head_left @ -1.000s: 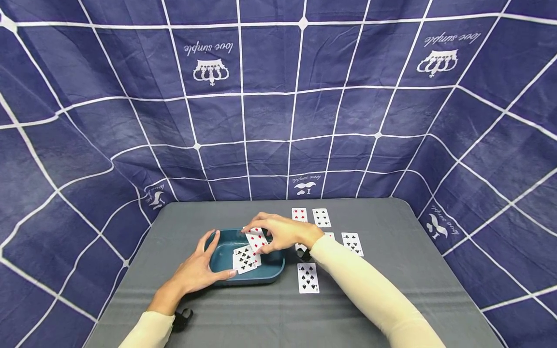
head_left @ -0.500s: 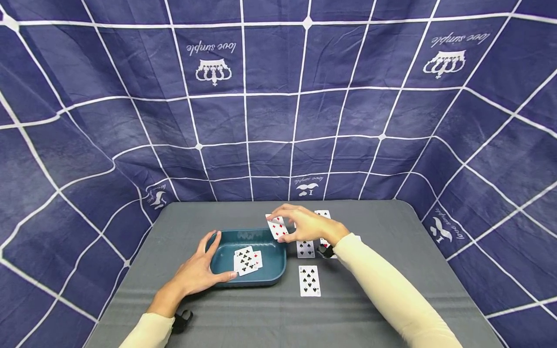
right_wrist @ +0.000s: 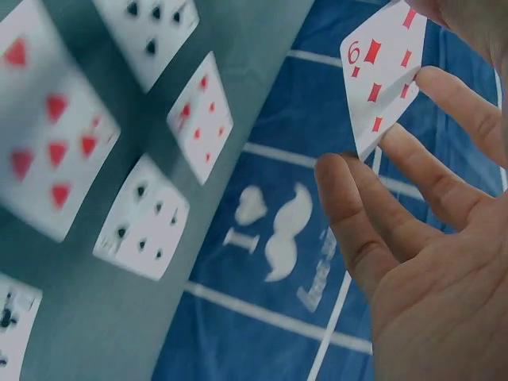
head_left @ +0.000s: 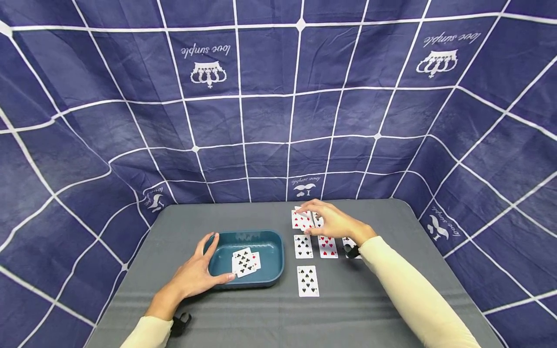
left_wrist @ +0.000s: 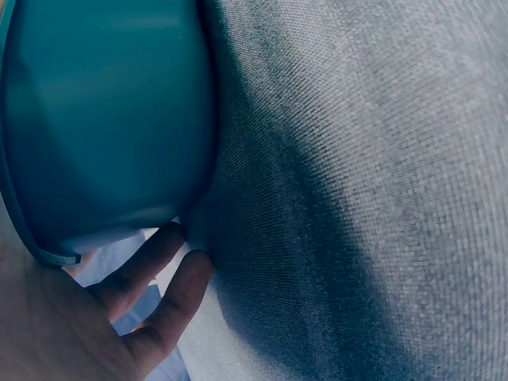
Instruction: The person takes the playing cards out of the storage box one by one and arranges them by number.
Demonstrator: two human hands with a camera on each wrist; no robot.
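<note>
My left hand [head_left: 196, 272] holds the left end of a teal tray [head_left: 272, 258], its thumb at the near rim. In the left wrist view, fingers [left_wrist: 186, 290] lie at the tray's outer wall. Overlapping playing cards [head_left: 244, 262] lie inside, a clubs card on top. Above the back of the table, my right hand [head_left: 335, 223] pinches a six of diamonds [right_wrist: 377, 87] between thumb and fingers. Below it lies a hearts card [right_wrist: 201, 119], partly covered in the head view. A spades card [right_wrist: 143, 218] sits next to that one.
Further face-up cards lie right of the tray: a spades card [head_left: 303, 246], a hearts card [head_left: 327, 247], a black-suited card [head_left: 348, 241] partly behind the right wrist, and an eight of spades [head_left: 308, 281] nearest. A blue checked curtain [head_left: 265, 121] surrounds the grey table [head_left: 261, 314].
My right hand has carried the six of diamonds up out of the tray and rightward, over the back row of cards. The left hand has stayed at the tray.
</note>
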